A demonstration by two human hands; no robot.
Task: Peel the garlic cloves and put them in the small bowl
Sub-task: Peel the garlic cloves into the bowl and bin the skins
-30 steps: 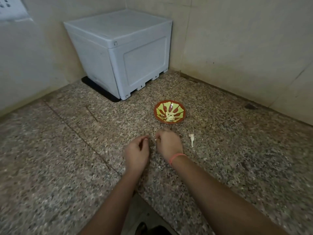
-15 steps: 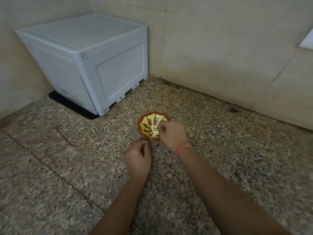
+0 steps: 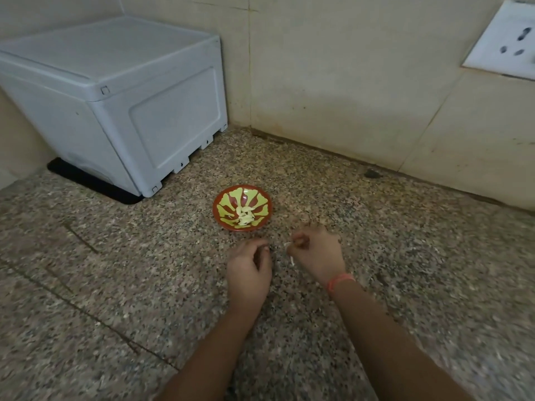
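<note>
Speckled granite counter [image 3: 139, 285], with tiled walls meeting in a corner beyond both hands.

Left hand [image 3: 249, 270]: low over the counter, fingers loosely curled, nothing visible in them.

Right hand [image 3: 317, 251]: just beside the left, a narrow gap between them. Thumb and fingertips pinch a pale garlic piece [image 3: 288, 245]; clove or skin, cannot tell. Orange band [image 3: 340, 280] on that wrist.

Small bowl [image 3: 220, 198]: just ahead of both hands, its near rim close to my right knuckles but not touching. Peeled garlic cloves [image 3: 245, 217] are heaped in its middle.

Grey plastic box [image 3: 130, 111]: well ahead and to the left of my left hand, backed into the corner on a black mat [image 3: 86, 180].

Open counter runs leftward from the left hand. It also runs rightward from the right hand, up to the wall joint. Wall socket [image 3: 503, 39] sits high to the right.
</note>
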